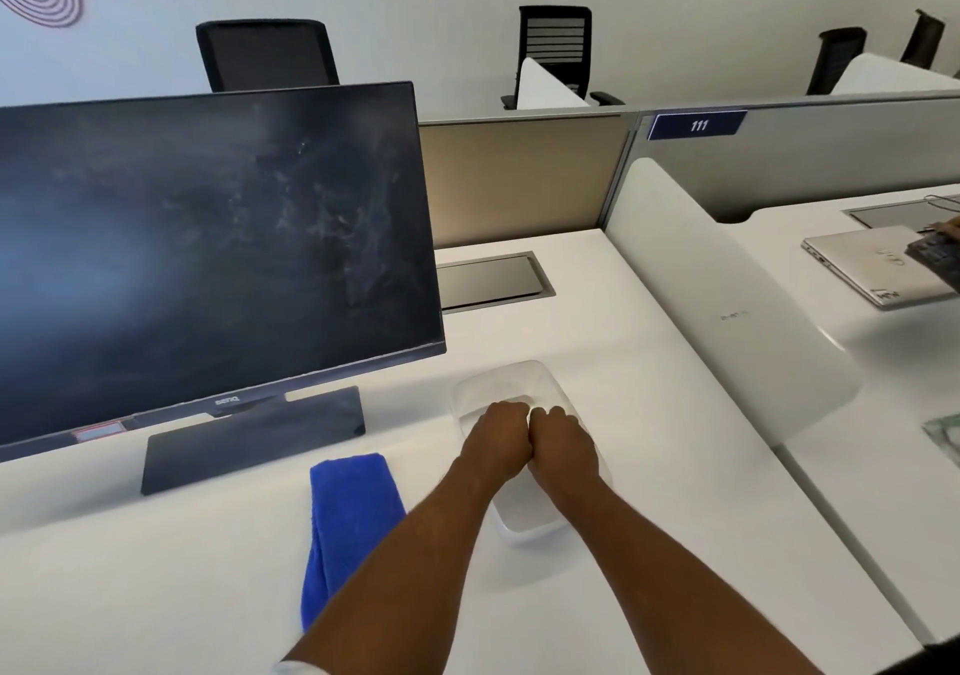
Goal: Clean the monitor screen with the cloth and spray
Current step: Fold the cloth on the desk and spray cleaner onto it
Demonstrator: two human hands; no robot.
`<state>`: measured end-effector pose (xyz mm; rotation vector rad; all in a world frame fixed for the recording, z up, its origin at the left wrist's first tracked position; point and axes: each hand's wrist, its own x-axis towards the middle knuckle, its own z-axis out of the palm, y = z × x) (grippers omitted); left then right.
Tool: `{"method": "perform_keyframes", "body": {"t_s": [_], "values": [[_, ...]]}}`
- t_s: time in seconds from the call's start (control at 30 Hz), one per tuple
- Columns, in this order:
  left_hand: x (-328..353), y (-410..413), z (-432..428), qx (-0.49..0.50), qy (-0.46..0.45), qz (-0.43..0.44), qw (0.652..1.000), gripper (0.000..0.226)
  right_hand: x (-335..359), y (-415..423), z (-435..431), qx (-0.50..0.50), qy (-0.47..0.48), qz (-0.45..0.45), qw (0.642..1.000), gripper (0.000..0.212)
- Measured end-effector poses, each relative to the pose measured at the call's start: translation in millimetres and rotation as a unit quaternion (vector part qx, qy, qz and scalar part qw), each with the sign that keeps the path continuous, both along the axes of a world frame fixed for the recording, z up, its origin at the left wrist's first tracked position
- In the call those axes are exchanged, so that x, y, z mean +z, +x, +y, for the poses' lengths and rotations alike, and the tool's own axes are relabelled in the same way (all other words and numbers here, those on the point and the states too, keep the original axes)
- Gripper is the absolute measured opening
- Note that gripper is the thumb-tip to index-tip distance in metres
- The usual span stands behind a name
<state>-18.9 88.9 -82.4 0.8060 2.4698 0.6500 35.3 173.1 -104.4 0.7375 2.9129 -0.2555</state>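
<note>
Your left hand (496, 435) and right hand (563, 443) are clenched, knuckles touching, over a clear rectangular plastic tub (524, 516) on the white bench (156, 570). A folded blue microfibre cloth (348, 513) lies just left of your left hand.

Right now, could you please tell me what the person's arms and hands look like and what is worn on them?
Both forearms are bare. The left hand and right hand show no gloves, rings or watch. Only a pale cuff or sleeve edge shows on the left arm at the bottom edge.

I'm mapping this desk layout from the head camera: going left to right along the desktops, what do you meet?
Monitor → blue cloth → left hand → right hand, both hands over a clear plastic container → white desk divider → closed laptop on the neighbouring desk.
</note>
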Motion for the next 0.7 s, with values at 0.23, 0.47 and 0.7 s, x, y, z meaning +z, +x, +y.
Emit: {"method": "perform_keyframes", "body": {"t_s": [0.23,0.47,0.7], "values": [[2.0,-7.4,1.5,0.028,-0.003,-0.035,0.999,0.041,-6.7,-0.9,-6.0,-0.014,-0.018,0.025,0.999,0.02],[5.3,-9.1,2.1,0.043,0.007,-0.039,0.998,0.049,-17.5,0.5,-9.5,-0.026,-0.032,0.045,0.998,0.026],[4.1,-6.8,3.9,0.054,0.025,-0.04,0.997,0.039,-20.5,-2.4,-13.7,-0.048,-0.066,0.062,0.995,0.029]]}}
